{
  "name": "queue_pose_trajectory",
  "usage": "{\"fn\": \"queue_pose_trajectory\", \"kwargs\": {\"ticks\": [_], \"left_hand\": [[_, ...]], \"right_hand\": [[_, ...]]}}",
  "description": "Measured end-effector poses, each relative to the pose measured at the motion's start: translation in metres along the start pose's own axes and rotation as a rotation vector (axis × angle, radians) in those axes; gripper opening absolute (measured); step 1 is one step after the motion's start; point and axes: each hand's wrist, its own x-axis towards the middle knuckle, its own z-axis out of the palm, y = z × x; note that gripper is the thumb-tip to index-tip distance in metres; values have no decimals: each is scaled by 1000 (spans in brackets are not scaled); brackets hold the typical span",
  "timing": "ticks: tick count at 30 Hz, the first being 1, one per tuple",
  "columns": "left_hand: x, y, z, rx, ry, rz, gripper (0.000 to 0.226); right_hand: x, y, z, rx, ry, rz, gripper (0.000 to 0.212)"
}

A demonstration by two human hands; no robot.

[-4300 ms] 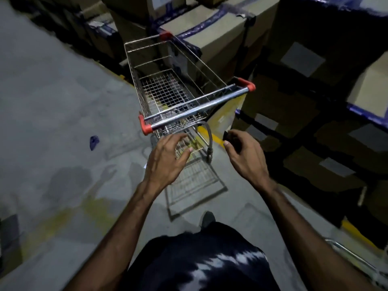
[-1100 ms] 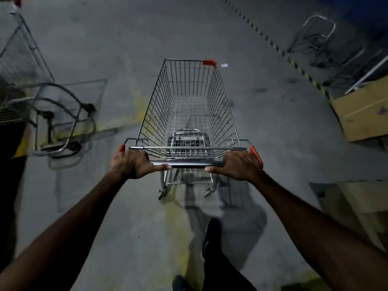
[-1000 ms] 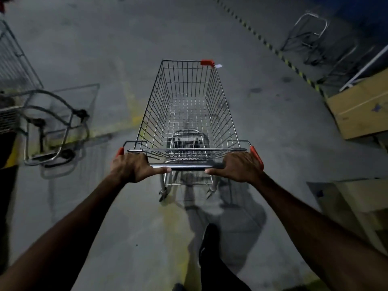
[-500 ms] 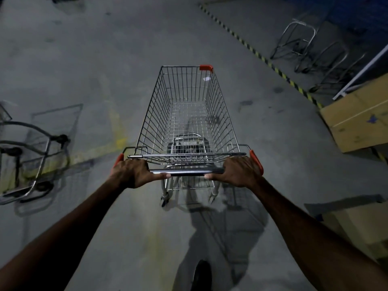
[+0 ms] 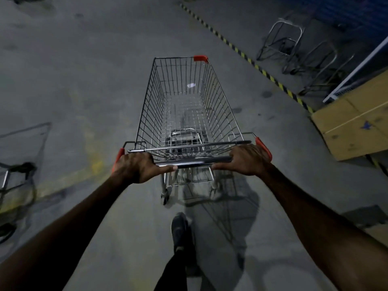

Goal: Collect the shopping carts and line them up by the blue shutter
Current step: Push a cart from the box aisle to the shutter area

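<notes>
Gripping the chrome handlebar (image 5: 194,162) of a wire shopping cart (image 5: 186,106) — left hand (image 5: 136,166) near its left end, right hand (image 5: 247,162) near its right, fingers curled over it. It stands mid-floor on concrete (image 5: 84,70); the blue shutter (image 5: 357,15) sits at the far right corner, beyond a hazard stripe (image 5: 247,57).

The fingers of the left hand (image 5: 134,166) and right hand (image 5: 247,162) curl out of sight behind the shopping cart's handle bar (image 5: 194,161). A second cart (image 5: 14,181) at the left edge is cut off, only its lower frame and a wheel showing. The blue shutter (image 5: 357,13) is cropped by the top right corner. The cardboard box (image 5: 354,127) runs past the right edge. The cart's front wheels are hidden beneath its basket (image 5: 226,110).
</notes>
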Motion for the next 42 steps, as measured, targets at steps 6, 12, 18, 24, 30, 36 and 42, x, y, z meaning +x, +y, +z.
{"fn": "queue_pose_trajectory", "kwargs": {"ticks": [6,12,18,24,30,36,42], "left_hand": [[130,9,-60,13,45,60,100],[251,22,-118,15,3,95,120],[363,42,-159,-20,-41,106,109],[480,61,-193,-23,-20,78,121],[611,71,-240,-37,-10,70,114],[726,72,-288,-16,-44,53,118],[839,74,-330,6,-26,63,117]], "right_hand": [[113,42,-41,7,1,63,110],[205,79,-97,49,-27,59,68],[304,129,-127,15,8,82,70],[424,194,-146,-8,7,78,77],[562,251,-174,17,36,83,97],[668,286,-211,6,31,77,95],[777,324,-237,48,54,44,93]]}}
